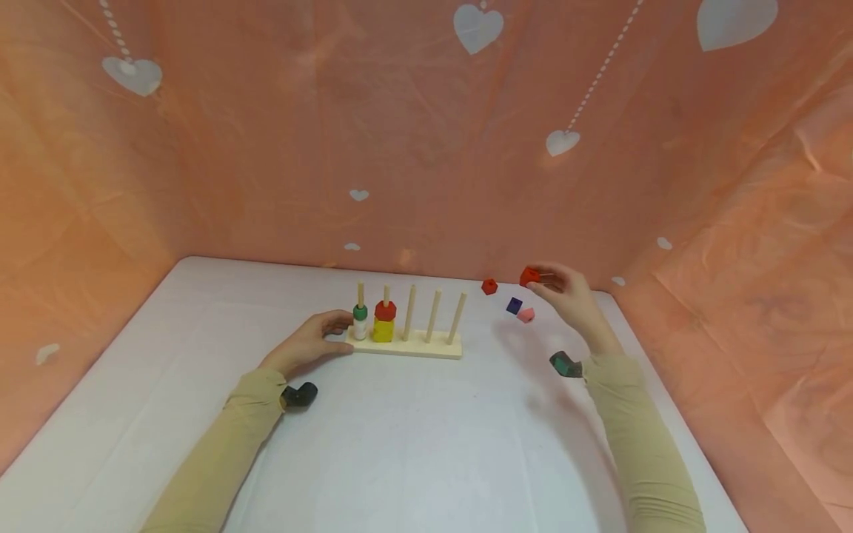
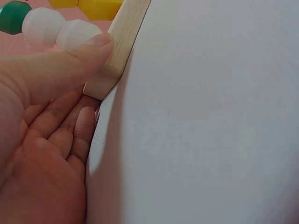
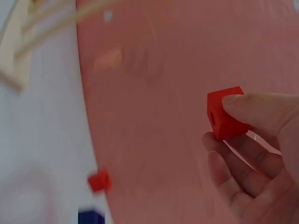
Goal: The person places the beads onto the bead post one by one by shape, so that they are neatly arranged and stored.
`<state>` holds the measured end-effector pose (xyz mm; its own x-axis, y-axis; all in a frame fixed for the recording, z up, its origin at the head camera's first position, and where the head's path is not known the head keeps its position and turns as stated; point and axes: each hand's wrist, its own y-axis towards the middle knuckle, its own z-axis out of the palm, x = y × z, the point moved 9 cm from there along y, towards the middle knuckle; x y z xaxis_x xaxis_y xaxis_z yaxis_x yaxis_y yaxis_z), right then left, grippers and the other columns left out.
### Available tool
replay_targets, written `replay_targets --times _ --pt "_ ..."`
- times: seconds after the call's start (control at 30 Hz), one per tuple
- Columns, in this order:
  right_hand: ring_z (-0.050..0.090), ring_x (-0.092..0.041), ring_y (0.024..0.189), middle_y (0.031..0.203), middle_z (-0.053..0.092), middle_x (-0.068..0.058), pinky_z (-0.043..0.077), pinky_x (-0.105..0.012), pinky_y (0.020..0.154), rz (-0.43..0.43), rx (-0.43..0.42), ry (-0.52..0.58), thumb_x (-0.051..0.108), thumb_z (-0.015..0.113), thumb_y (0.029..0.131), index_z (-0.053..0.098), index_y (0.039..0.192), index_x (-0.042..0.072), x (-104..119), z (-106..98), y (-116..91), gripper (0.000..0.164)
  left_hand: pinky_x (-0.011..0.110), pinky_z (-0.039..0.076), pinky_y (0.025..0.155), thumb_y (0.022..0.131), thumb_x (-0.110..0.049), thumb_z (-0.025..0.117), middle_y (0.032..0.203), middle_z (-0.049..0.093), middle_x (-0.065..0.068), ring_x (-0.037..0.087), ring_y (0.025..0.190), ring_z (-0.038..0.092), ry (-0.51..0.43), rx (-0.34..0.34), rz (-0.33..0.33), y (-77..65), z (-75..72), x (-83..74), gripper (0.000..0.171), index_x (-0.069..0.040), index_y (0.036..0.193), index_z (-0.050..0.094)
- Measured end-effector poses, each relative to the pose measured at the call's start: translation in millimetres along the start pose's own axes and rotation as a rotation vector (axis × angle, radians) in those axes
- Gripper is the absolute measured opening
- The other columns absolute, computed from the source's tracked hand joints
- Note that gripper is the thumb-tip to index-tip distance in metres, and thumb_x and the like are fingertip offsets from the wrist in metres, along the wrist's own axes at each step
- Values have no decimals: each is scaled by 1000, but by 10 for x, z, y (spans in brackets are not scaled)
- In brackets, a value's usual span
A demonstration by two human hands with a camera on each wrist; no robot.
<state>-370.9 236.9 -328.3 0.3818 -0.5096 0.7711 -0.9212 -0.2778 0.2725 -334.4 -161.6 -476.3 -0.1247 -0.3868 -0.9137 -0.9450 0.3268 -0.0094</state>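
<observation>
My right hand pinches a red bead between thumb and fingers, raised above the table. A hole shows in one face of the bead. My left hand grips the left end of a wooden peg board, thumb on the near edge and fingers around the far side. On the leftmost peg a green bead tops white beads. The peg beside it carries a red bead over yellow. Three bare pegs stand to the right.
On the table's far right lie another red bead, a dark blue bead and a pink bead. An orange cloth with white hearts hangs behind the white table and on both sides.
</observation>
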Motion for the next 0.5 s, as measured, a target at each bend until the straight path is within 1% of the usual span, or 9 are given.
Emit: replay_targets --times 0.1,0.23,0.37,0.43,0.5 --pt "58 -29 109 122 58 -16 48 -18 89 -43 6 33 16 65 92 55 130 3 258 132 40 42 51 30 109 84 -17 75 138 48 14 35 125 43 -2 0 -11 4 -4 18 61 -5 137 47" --pt "60 -27 105 120 59 -14 49 -21 89 -77 18 93 15 66 91 57 129 4 532 336 96 40 52 29 109 83 -19 75 139 48 13 34 126 42 0 -6 -20 7 -16 34 61 -6 137 48" --pt "62 -29 99 117 61 -18 52 -23 83 -131 48 166 8 67 90 58 127 2 774 554 158 39 52 30 108 83 -19 76 138 48 14 35 125 43 2 0 -1 17 -10 31 61 -6 136 48" --pt "62 -30 98 115 61 -19 53 -24 83 -171 69 177 5 67 88 59 125 0 880 662 189 38 52 30 108 83 -20 76 138 48 15 35 125 43 0 7 4 19 -4 30 61 -5 136 48" --pt "61 -30 99 115 61 -19 53 -28 84 -205 89 173 3 67 88 59 125 -1 964 767 217 38 51 30 108 83 -19 76 138 49 14 34 125 43 -13 2 -9 19 -7 40 61 -6 136 49"
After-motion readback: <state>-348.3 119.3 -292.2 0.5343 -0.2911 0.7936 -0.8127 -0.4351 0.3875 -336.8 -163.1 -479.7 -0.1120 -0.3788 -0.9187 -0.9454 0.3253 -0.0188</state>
